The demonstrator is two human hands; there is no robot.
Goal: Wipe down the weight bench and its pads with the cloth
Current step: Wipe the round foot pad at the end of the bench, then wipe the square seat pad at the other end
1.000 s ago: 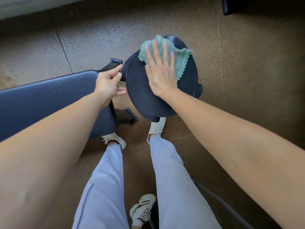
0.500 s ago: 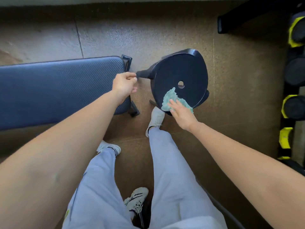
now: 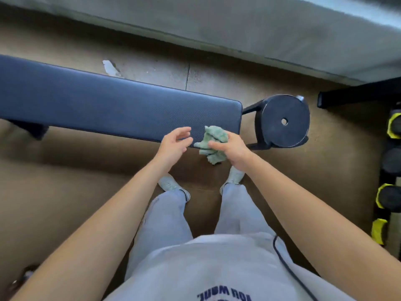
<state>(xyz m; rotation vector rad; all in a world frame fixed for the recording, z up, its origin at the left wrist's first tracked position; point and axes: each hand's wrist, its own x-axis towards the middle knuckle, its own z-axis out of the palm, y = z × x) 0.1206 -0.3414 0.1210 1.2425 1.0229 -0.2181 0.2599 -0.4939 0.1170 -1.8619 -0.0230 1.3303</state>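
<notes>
Brown speckled floor [image 3: 65, 192] fills my view, a grey wall base [image 3: 217, 25] along the far side and yellow-ended dumbbells [image 3: 388, 198] well right of my fingers. Beyond them runs the long navy bench pad [image 3: 108, 107], with a round black pad [image 3: 284, 121] just right. My right hand [image 3: 233, 148] grips a crumpled green cloth [image 3: 213, 144] over the bench's near edge; my left hand [image 3: 173, 146] hovers beside it, fingers apart, empty.

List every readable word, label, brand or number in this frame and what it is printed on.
Dark lettering on the grey sweatshirt: seen upside down and cut off by the frame edge, too partial to read with confidence.
Bench pad, round pad, cloth, dumbbells: no legible text.
</notes>
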